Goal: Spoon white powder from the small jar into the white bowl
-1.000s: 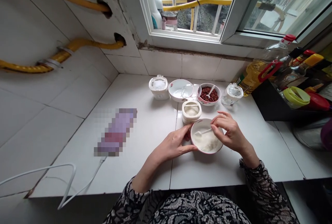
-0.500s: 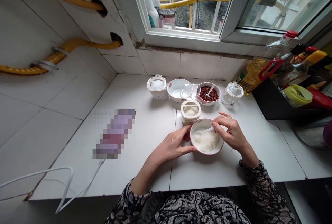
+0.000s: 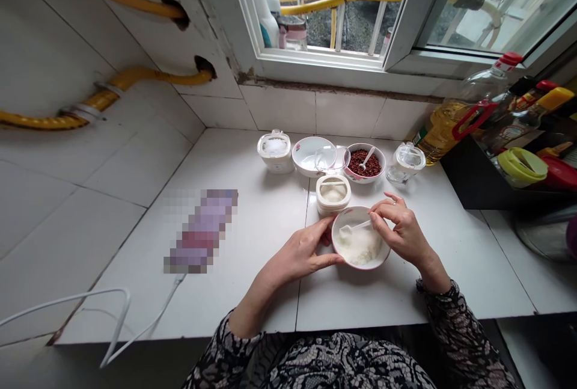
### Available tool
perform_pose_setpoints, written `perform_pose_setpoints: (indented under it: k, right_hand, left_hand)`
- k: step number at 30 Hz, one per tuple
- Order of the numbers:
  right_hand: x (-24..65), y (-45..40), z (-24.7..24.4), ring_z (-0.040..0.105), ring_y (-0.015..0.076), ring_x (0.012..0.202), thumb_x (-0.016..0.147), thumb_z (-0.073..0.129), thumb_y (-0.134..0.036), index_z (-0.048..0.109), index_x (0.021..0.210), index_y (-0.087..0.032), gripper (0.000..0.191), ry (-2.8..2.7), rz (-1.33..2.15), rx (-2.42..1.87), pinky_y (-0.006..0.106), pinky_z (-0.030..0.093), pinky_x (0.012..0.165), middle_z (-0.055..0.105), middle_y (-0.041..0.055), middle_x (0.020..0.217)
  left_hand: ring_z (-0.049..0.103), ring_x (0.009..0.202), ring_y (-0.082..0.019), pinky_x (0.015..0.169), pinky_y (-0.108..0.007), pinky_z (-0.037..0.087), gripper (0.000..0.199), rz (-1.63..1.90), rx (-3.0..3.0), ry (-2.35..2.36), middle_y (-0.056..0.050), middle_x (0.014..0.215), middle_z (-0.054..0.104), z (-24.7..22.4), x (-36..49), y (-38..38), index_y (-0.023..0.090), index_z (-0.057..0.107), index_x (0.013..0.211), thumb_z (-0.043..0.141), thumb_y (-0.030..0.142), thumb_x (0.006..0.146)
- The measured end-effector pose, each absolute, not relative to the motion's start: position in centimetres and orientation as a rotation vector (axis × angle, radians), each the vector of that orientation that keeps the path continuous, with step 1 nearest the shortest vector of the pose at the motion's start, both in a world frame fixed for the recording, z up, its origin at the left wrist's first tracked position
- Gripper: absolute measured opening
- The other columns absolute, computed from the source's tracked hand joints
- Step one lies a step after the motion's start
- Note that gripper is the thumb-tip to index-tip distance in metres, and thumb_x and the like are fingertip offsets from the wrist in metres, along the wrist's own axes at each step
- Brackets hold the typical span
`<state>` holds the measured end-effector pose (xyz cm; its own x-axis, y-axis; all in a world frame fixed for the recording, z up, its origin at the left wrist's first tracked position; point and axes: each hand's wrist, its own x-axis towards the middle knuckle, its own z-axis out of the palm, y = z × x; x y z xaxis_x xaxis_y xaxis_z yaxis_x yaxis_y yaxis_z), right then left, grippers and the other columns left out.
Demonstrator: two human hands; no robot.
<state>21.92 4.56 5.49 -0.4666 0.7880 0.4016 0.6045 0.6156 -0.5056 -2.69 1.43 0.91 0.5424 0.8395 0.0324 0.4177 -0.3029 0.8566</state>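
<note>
My left hand point(image 3: 311, 251) is closed around the left side of a white bowl point(image 3: 383, 255), thumb at the near rim. White granules point(image 3: 363, 249) lie in the bowl. Between its thumb and fingers, my right hand point(image 3: 400, 226) pinches the handle of a small white spoon point(image 3: 356, 228); the spoon's head is inside the bowl, at the left of the granules. Just behind the bowl stands an open white jar point(image 3: 333, 194) with pale granules in it.
At the back stand a lidded white jar point(image 3: 274, 152), a white bowl point(image 3: 308, 159), a bowl of dark red bits point(image 3: 365, 163) and a clear jar point(image 3: 406, 162). An oil bottle point(image 3: 451, 118) and a black rack point(image 3: 473, 174) are right. A white cable point(image 3: 157, 317) crosses the left side.
The spoon's head, which looked nearly bare before, now has some white granules on it. Both hands keep their holds, and the whole view has shifted very slightly.
</note>
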Motion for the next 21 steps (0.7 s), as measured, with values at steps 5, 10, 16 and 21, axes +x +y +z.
perform_pose_setpoints:
  k: [5,10,16,21]
  right_hand:
    - [21.2,4.4,5.2,0.066,0.0179,0.073,0.094,0.05,-0.018,0.055,0.07,-0.021,0.025,-2.305,0.363,-1.044,0.055,0.038,0.109,0.07,0.0005,0.072]
    - [21.4,4.4,5.5,0.068,0.0172,0.074,0.095,0.05,-0.019,0.055,0.07,-0.021,0.026,-2.254,0.49,-1.066,0.056,0.037,0.111,0.07,-0.0004,0.072]
    - [22.4,4.7,5.3,0.066,0.016,0.071,0.096,0.052,-0.027,0.056,0.062,-0.02,0.034,-2.09,0.626,-1.146,0.054,0.041,0.11,0.068,-0.0013,0.069]
    - [22.9,5.0,4.7,0.066,0.0165,0.067,0.096,0.053,-0.038,0.062,0.06,-0.021,0.04,-1.913,0.763,-1.207,0.051,0.042,0.111,0.066,-0.0025,0.061]
  left_hand:
    - [0.066,0.104,-0.027,0.094,-0.042,0.054,0.072,0.622,1.91,1.023,-0.012,0.125,0.066,1.0,-2.7,1.4,0.019,0.04,0.146,0.066,0.054,0.089]
    - [0.066,0.104,-0.027,0.093,-0.042,0.055,0.073,0.623,1.913,1.02,-0.013,0.127,0.065,1.0,-2.6,1.4,0.017,0.041,0.146,0.065,0.056,0.089]
    - [0.066,0.103,-0.028,0.093,-0.044,0.055,0.074,0.622,1.915,1.03,-0.014,0.126,0.065,0.6,-2.7,1.5,0.017,0.041,0.146,0.065,0.057,0.089]
    - [0.066,0.103,-0.027,0.093,-0.043,0.055,0.074,0.615,1.92,1.03,-0.012,0.125,0.066,0.9,-2.7,1.5,0.02,0.039,0.148,0.067,0.055,0.088]
